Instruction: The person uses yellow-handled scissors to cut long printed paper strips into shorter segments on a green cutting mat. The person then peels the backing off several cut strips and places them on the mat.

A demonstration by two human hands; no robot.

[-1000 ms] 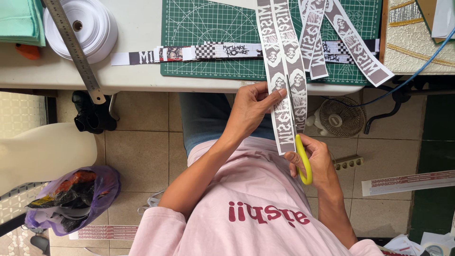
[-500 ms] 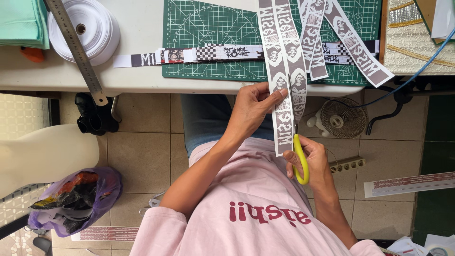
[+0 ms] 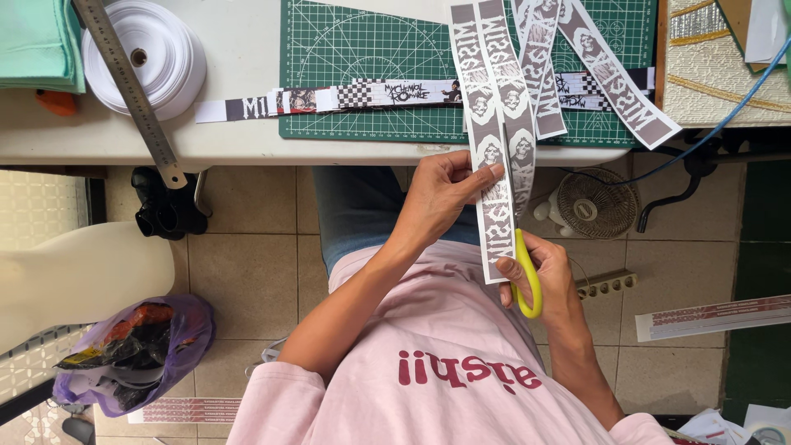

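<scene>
**Inspector:** At the moment inspected, your left hand (image 3: 441, 194) was pinching the long printed strip (image 3: 497, 165), fingers grasping its left edge just below the table (image 3: 247, 140) edge. Your right hand (image 3: 548, 284) was clenched around the yellow-handled scissors (image 3: 527, 276), with the blades tucked behind the strip's lower end. I could not tell from the head camera whether the blades were apart or closed.

**Operator:** And where did the strip lie?

**Inspector:** It ran from the green cutting mat (image 3: 371, 58) over the table edge and hung down in front of your lap, held between both hands. It appeared to be two printed bands side by side on one sheet, and your scissors sat at the bottom, about on the line between them.

**Operator:** How far along was I?

**Inspector:** In my judgement, partway. Several trimmed strips (image 3: 610, 74) already lay fanned on the mat to the right, and a chequered strip (image 3: 362, 95) lay crosswise along its lower edge. The piece in your hands looked uncut over most of its length, so the lengthwise cut was barely begun. A steel ruler (image 3: 128, 91) and a white ribbon roll (image 3: 148, 53) lay well to the left, untouched by either hand.
</scene>
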